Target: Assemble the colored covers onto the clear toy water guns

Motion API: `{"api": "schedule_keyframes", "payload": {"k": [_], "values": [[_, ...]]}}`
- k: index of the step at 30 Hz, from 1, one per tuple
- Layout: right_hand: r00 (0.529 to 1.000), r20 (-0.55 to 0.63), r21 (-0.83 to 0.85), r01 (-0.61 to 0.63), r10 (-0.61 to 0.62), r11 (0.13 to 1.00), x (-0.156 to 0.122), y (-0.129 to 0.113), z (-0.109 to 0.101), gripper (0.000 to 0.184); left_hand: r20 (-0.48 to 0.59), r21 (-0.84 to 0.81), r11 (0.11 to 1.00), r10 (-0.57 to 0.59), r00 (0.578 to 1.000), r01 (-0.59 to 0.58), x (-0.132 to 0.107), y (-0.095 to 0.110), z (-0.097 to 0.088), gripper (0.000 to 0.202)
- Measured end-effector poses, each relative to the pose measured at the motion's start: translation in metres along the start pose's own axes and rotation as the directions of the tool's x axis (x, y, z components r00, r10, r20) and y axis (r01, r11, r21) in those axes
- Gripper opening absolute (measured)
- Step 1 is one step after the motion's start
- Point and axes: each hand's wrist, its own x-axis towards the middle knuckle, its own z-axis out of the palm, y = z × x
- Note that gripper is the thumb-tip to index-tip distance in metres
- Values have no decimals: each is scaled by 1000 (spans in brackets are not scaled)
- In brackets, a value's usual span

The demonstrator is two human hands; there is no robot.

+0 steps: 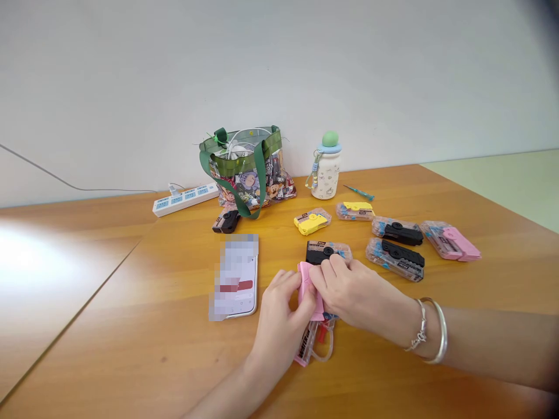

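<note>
The pink plastic piece is in both hands, low over the brown table. The left hand pinches it between thumb and fingers. The right hand has its fingers bent tight over the other side, near the top.

Left of the hands lies the phone, and past it is a wide stretch of wood with a thin line across it. That side has lots of room to move. Just past the hands it is tight: a black piece sits right by the right fingers. More black pieces and another pink piece lie farther right. The table's right edge slants away, well apart from the hands. Its back edge runs along the wall, behind the bag and the white bottle.

Fingers cover much of the pink piece. A clear part with big letters pokes out below, but I cannot tell how it joins on. The right hand hides some of the nearest black piece. The phone's screen is mostly blurry squares. The left arm is cut off at the bottom, the right arm at the side.
</note>
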Motion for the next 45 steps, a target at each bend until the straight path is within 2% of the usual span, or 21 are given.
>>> {"api": "schedule_keyframes", "payload": {"k": [9, 16, 19, 22, 24, 27, 31, 35, 39, 45], "values": [[1000, 12, 66, -14, 13, 998, -1, 1, 9, 12, -5, 14, 999, -43, 999, 43, 0, -1, 3, 34], [999, 13, 242, -34, 32, 970, 1, 15, 5, 11, 29, -32, 999, -16, 999, 17, 1, -2, 4, 31], [990, 49, 374, -144, 135, 916, -5, 29, 5, 18, 36, -1, 1000, 28, 999, -28, 3, -5, 1, 30], [963, 154, 498, -271, 223, 824, -22, 39, 11, 24, 23, 10, 998, 55, 998, -55, 7, -7, -3, 29], [955, 192, 568, -295, 225, 769, -37, 39, 19, 26, 26, 9, 998, 66, 997, -66, 8, -8, -4, 27], [959, 123, 637, -272, 254, 721, -57, 29, 30, 25, 48, 15, 997, 70, 996, -71, 9, -9, -4, 24], [977, 56, 653, -191, 205, 732, -67, 17, 38, 26, 56, 21, 996, 87, 995, -88, 9, -10, -3, 16], [984, 90, 707, -173, 155, 686, -66, 20, 36, 18, 51, 17, 995, 102, 994, -103, 11, -10, -5, 15], [970, 148, 717, -240, 194, 654, -67, 28, 35, 17, 55, 20, 995, 100, 993, -101, 12, -11, -5, 17], [933, 216, 614, -360, 288, 703, -66, 23, 45, 20, 93, 34, 997, 68, 993, -71, 9, -10, -5, 26]]}}
